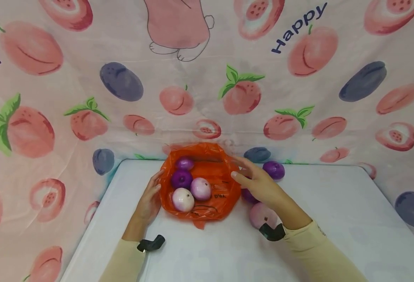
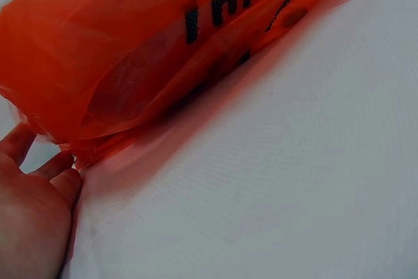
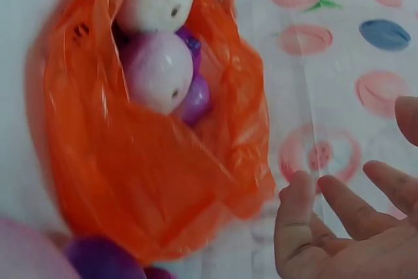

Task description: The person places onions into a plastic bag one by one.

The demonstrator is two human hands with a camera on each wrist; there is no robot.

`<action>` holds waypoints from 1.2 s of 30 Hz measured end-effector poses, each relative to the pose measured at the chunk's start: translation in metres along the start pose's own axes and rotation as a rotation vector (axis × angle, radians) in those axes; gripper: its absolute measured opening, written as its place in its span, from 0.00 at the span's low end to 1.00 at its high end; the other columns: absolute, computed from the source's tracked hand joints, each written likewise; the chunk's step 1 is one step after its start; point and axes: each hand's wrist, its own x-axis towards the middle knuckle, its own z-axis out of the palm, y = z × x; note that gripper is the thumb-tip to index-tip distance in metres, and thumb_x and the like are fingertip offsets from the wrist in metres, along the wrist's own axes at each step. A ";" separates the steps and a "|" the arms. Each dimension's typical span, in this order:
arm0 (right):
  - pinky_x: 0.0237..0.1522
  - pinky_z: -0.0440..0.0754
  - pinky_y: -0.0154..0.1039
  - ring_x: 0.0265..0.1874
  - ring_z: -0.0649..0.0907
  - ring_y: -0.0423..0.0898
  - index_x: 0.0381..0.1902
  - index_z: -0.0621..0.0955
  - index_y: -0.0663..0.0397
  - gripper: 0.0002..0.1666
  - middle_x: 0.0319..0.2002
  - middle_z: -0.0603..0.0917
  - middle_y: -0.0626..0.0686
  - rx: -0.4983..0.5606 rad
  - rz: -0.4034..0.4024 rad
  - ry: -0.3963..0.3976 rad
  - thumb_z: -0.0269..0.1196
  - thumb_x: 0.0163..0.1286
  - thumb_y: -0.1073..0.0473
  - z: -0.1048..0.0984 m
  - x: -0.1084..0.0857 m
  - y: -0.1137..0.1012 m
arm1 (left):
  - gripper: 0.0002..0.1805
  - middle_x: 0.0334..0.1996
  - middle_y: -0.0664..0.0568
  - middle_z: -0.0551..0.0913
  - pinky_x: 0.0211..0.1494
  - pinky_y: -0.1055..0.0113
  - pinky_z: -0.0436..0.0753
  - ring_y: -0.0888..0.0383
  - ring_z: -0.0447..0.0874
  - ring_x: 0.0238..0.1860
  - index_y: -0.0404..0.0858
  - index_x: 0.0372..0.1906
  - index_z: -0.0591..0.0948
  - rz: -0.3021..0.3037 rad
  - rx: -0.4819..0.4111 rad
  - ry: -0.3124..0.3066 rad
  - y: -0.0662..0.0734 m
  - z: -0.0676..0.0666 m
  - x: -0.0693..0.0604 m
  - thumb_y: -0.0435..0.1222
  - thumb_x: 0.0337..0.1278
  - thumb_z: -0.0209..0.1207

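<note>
An orange plastic bag (image 1: 224, 203) with dark lettering lies with its mouth spread wide. Inside are several shiny round fruit-like pieces of unclear kind, among them a dark purple one (image 1: 181, 179) and a whitish-purple one (image 1: 183, 199). My left hand (image 1: 147, 207) is at the bag's left side; in the left wrist view its fingertips touch the orange film (image 2: 117, 89). At the right rim is my right hand (image 1: 259, 186). In the right wrist view this hand (image 3: 353, 233) has spread, relaxed fingers, holds nothing and sits just beside the bag.
Right of the bag lie a purple round piece (image 1: 273, 170), another one (image 1: 249, 196) partly behind the right hand, and a pale pink one (image 1: 261, 215) by the right wrist. The white table (image 1: 199, 254) meets a fruit-printed cloth (image 1: 199, 78) at its back.
</note>
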 end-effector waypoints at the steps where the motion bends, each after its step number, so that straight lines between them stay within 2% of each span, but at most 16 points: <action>1: 0.64 0.80 0.58 0.71 0.74 0.61 0.80 0.60 0.39 0.37 0.78 0.65 0.56 0.015 -0.005 0.011 0.58 0.78 0.48 -0.003 0.000 0.001 | 0.31 0.79 0.55 0.59 0.73 0.66 0.74 0.50 0.56 0.79 0.47 0.80 0.57 0.001 -0.003 0.001 0.000 0.000 0.000 0.38 0.76 0.45; 5: 0.64 0.79 0.62 0.72 0.72 0.63 0.80 0.59 0.39 0.37 0.77 0.66 0.57 0.044 0.012 0.049 0.57 0.79 0.49 -0.018 -0.004 0.006 | 0.30 0.78 0.56 0.60 0.73 0.66 0.74 0.51 0.57 0.79 0.47 0.80 0.57 0.004 -0.009 -0.001 0.000 0.001 0.000 0.37 0.77 0.44; 13: 0.63 0.78 0.64 0.71 0.72 0.62 0.81 0.59 0.45 0.39 0.75 0.68 0.60 -0.012 0.032 0.182 0.57 0.78 0.46 -0.051 -0.005 0.027 | 0.31 0.78 0.56 0.60 0.73 0.66 0.73 0.51 0.57 0.79 0.47 0.80 0.56 0.006 -0.005 -0.018 0.001 0.002 0.001 0.38 0.77 0.44; 15: 0.61 0.81 0.60 0.70 0.73 0.61 0.81 0.58 0.44 0.41 0.75 0.69 0.60 -0.036 0.061 0.222 0.58 0.77 0.44 -0.057 -0.004 0.034 | 0.31 0.78 0.56 0.60 0.73 0.66 0.73 0.52 0.57 0.79 0.47 0.80 0.57 0.010 -0.006 -0.021 0.000 0.001 0.001 0.38 0.77 0.45; 18: 0.52 0.84 0.47 0.65 0.77 0.60 0.81 0.58 0.45 0.42 0.74 0.71 0.60 -0.068 0.103 0.253 0.59 0.77 0.42 -0.065 -0.004 0.044 | 0.30 0.78 0.56 0.60 0.73 0.66 0.73 0.53 0.58 0.78 0.48 0.80 0.57 0.016 -0.001 -0.025 0.000 0.000 0.001 0.38 0.77 0.45; 20: 0.48 0.82 0.40 0.61 0.81 0.59 0.81 0.58 0.45 0.43 0.73 0.72 0.61 -0.089 0.130 0.261 0.59 0.76 0.41 -0.069 -0.004 0.052 | 0.30 0.78 0.56 0.60 0.74 0.66 0.73 0.52 0.59 0.78 0.48 0.80 0.57 0.014 -0.004 -0.023 -0.001 0.000 0.001 0.38 0.77 0.44; 21: 0.48 0.83 0.39 0.59 0.83 0.59 0.81 0.58 0.45 0.43 0.73 0.72 0.62 -0.097 0.141 0.264 0.59 0.76 0.40 -0.071 -0.004 0.055 | 0.30 0.78 0.56 0.60 0.74 0.66 0.73 0.52 0.58 0.78 0.48 0.80 0.57 0.013 -0.005 -0.021 -0.001 0.000 0.000 0.38 0.77 0.44; 24: 0.54 0.85 0.48 0.56 0.85 0.61 0.81 0.58 0.46 0.45 0.74 0.69 0.63 -0.141 0.167 0.278 0.60 0.75 0.39 -0.079 -0.004 0.066 | 0.31 0.78 0.56 0.60 0.74 0.66 0.73 0.51 0.57 0.79 0.48 0.80 0.57 0.003 -0.015 -0.008 0.000 0.000 0.000 0.38 0.77 0.44; 26: 0.62 0.80 0.59 0.63 0.80 0.65 0.81 0.58 0.49 0.46 0.75 0.66 0.64 -0.207 0.188 0.289 0.60 0.74 0.38 -0.084 -0.003 0.073 | 0.31 0.78 0.56 0.60 0.74 0.66 0.72 0.50 0.56 0.79 0.47 0.80 0.57 -0.001 -0.019 -0.005 0.000 0.001 0.000 0.37 0.77 0.44; 28: 0.69 0.71 0.67 0.70 0.71 0.69 0.81 0.57 0.52 0.49 0.77 0.62 0.66 -0.276 0.211 0.289 0.60 0.73 0.36 -0.089 -0.001 0.082 | 0.31 0.78 0.56 0.60 0.74 0.66 0.72 0.49 0.55 0.80 0.47 0.80 0.56 -0.004 -0.018 -0.001 0.000 0.001 0.001 0.38 0.76 0.45; 30: 0.70 0.68 0.68 0.73 0.65 0.71 0.81 0.56 0.55 0.52 0.79 0.58 0.68 -0.335 0.230 0.275 0.59 0.73 0.34 -0.093 0.002 0.091 | 0.31 0.78 0.56 0.60 0.74 0.66 0.72 0.50 0.55 0.80 0.47 0.80 0.56 -0.005 -0.014 -0.001 0.000 0.001 0.001 0.38 0.76 0.45; 32: 0.67 0.73 0.66 0.70 0.70 0.71 0.81 0.55 0.56 0.53 0.79 0.55 0.70 -0.354 0.239 0.252 0.60 0.72 0.34 -0.095 0.004 0.100 | 0.31 0.78 0.56 0.60 0.74 0.66 0.72 0.50 0.56 0.80 0.47 0.80 0.56 -0.005 -0.016 0.001 0.000 0.001 0.001 0.38 0.76 0.44; 34: 0.60 0.82 0.60 0.62 0.79 0.69 0.81 0.54 0.57 0.53 0.79 0.54 0.71 -0.354 0.243 0.227 0.61 0.72 0.35 -0.097 0.005 0.108 | 0.31 0.78 0.57 0.60 0.74 0.66 0.72 0.51 0.57 0.79 0.47 0.80 0.56 -0.006 -0.016 0.008 0.000 0.001 0.000 0.37 0.77 0.44; 36: 0.51 0.87 0.52 0.55 0.83 0.67 0.81 0.54 0.57 0.53 0.78 0.54 0.72 -0.344 0.245 0.209 0.62 0.72 0.37 -0.098 0.005 0.115 | 0.31 0.78 0.57 0.60 0.73 0.67 0.73 0.52 0.57 0.79 0.47 0.80 0.56 -0.008 -0.023 0.011 0.000 0.001 0.000 0.37 0.77 0.43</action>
